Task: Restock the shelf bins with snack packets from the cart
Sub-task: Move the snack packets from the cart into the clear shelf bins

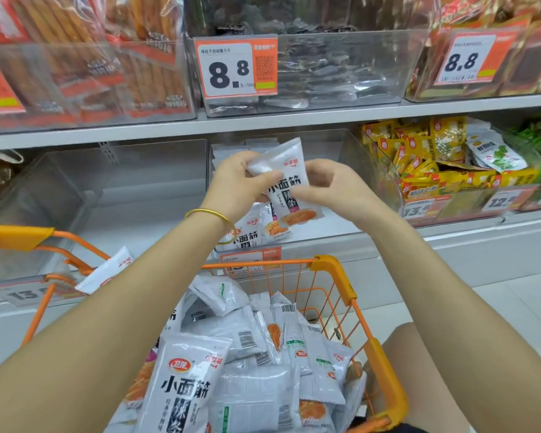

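**A:** Where was the packet?

**B:** It was held up between both hands, in front of the middle bin on the lower shelf and above the cart. The left hand pinched its top end with the thumb across the front. The right hand had its fingers curled on the right edge, lower down.

**A:** Why use two hands for one small packet?

**B:** My guess is that it was being squared up, print forward. That way it would lie like the few packets already at the bin's front.

**A:** And the cart?

**B:** It stood close against the shelf, right under the bin, with a heap of the same white packets inside. Parking it there probably kept each reach short.

**A:** Was anything loose?

**B:** A stray lay by the cart's left rail, apart from the heap. It looked likely to slip.

**A:** How far along was the job?

**B:** Early, I'd judge. The bin held little and the cart held plenty.
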`<act>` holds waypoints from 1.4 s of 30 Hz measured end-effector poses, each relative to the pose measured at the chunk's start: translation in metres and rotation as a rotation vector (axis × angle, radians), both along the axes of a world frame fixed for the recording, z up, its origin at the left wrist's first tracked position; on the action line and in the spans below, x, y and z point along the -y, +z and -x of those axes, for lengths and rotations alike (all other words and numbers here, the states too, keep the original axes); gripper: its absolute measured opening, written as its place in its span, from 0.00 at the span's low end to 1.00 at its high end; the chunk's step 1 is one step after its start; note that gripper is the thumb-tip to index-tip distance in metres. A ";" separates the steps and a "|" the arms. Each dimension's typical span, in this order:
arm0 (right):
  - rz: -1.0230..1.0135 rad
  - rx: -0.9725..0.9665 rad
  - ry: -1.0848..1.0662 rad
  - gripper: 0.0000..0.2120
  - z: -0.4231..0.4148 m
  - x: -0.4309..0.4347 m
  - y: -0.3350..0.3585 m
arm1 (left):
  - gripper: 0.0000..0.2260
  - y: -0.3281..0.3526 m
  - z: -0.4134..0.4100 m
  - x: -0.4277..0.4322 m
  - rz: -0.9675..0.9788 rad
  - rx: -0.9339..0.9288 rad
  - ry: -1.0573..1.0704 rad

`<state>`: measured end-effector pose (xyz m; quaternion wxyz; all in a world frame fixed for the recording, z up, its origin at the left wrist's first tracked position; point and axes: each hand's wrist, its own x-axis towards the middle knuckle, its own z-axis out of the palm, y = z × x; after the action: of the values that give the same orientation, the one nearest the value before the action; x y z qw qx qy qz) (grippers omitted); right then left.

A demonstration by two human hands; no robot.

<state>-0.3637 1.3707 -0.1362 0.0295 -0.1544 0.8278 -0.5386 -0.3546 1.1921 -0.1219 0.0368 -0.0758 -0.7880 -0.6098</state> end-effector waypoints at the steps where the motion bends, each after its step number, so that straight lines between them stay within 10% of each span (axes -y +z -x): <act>1: -0.075 -0.027 0.012 0.14 0.004 0.002 0.000 | 0.06 -0.002 0.004 -0.002 0.043 -0.005 -0.010; 18: -0.349 0.387 -0.055 0.16 0.079 0.033 -0.074 | 0.10 -0.044 0.092 -0.006 1.469 -0.341 0.168; 42: -0.213 0.242 -0.208 0.30 0.083 0.035 -0.097 | 0.10 -0.041 0.100 -0.015 1.080 -0.265 0.187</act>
<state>-0.4471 1.3353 -0.2332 0.0895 0.0019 0.8820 -0.4626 -0.4541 1.2067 -0.1628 0.1451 -0.0896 -0.9803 -0.0994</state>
